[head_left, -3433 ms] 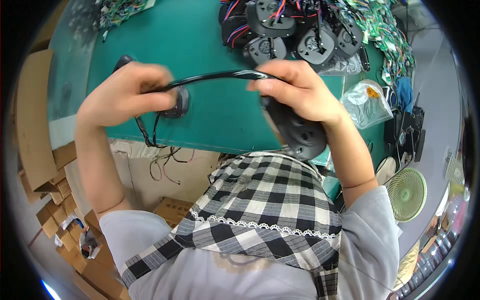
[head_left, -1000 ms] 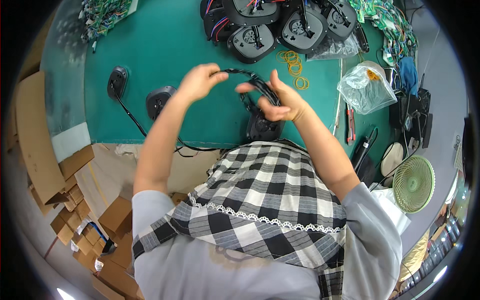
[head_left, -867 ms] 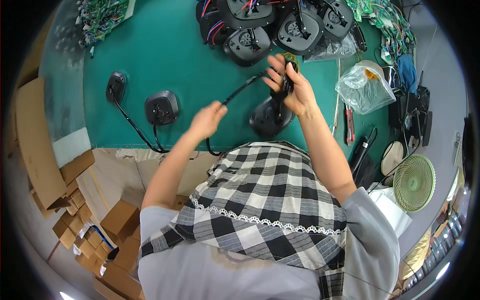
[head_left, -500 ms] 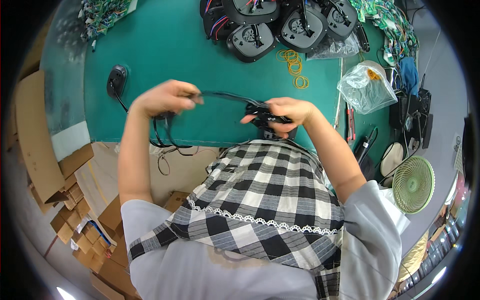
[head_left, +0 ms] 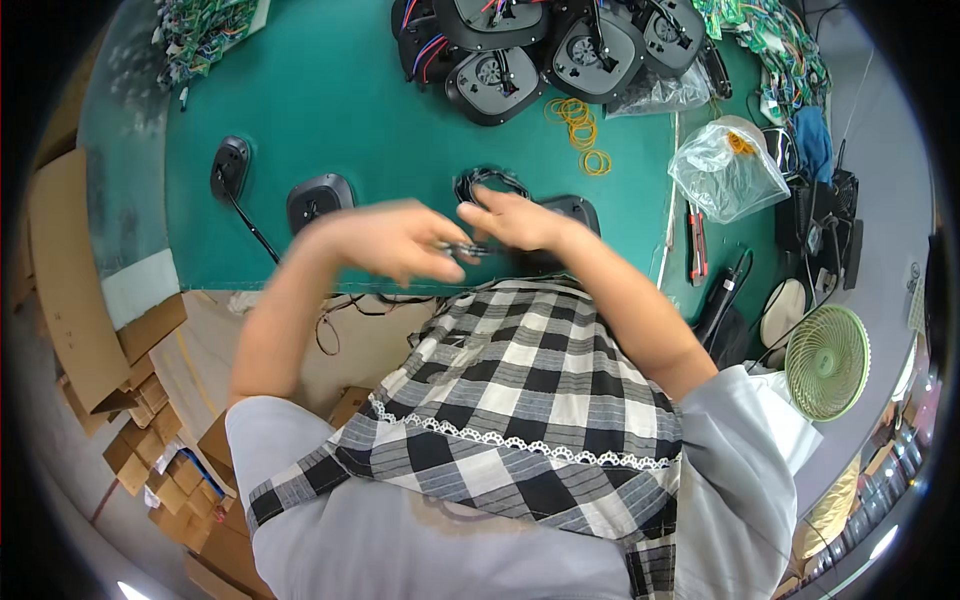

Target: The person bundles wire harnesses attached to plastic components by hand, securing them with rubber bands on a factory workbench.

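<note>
A loop of black cable [head_left: 492,178] is bunched under my right hand [head_left: 515,218], whose fingers are closed around part of it. Close by on the left, my left hand [head_left: 395,243] is blurred by motion, its fingertips pinching a dark stretch of the cable. Behind my right wrist and partly covered by it sits a black rounded panel [head_left: 575,210] near the bench's front edge. A second rounded panel [head_left: 318,198] lies just beyond my left wrist. Farther left is a smaller one [head_left: 231,170] with a cable running toward my left forearm.
Several black panels with wires [head_left: 495,82] are heaped at the far side of the green bench [head_left: 400,130]. Yellow rubber bands [head_left: 577,125] lie near them. To the right are a clear plastic bag [head_left: 730,170], a red cutter [head_left: 697,245] and a green fan [head_left: 826,362]. Circuit boards [head_left: 205,40] fill the far corners.
My left hand has swept right, close to my right hand, and the stretched cable is now gathered into a loop. My right hand has shifted left and away from me.
</note>
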### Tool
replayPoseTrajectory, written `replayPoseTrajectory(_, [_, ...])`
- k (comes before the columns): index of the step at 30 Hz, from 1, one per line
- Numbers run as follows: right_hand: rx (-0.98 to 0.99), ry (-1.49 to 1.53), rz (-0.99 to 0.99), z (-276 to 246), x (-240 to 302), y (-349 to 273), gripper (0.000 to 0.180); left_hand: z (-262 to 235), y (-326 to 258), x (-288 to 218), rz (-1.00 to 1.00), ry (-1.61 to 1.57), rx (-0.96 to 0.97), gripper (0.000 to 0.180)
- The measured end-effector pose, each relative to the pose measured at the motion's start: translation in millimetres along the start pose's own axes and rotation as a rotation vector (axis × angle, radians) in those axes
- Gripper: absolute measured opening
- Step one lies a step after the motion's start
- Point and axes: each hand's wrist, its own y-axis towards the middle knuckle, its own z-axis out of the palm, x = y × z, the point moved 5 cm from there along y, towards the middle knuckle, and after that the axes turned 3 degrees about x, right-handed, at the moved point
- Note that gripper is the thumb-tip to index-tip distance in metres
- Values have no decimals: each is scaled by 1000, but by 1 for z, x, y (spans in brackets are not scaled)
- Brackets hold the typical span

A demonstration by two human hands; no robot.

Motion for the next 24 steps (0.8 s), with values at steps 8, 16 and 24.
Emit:
replayPoseTrajectory(8, [85, 1408, -302, -27, 25, -26, 72, -34, 84, 111, 143, 191, -948, 32])
replayPoseTrajectory(16, [-408, -487, -340, -15, 46, -8, 64, 29, 21, -10, 317, 249, -320, 24])
replayPoseTrajectory(24, [541, 1536, -426, -14, 32, -33, 106, -37, 91, 73, 435, -574, -691, 24])
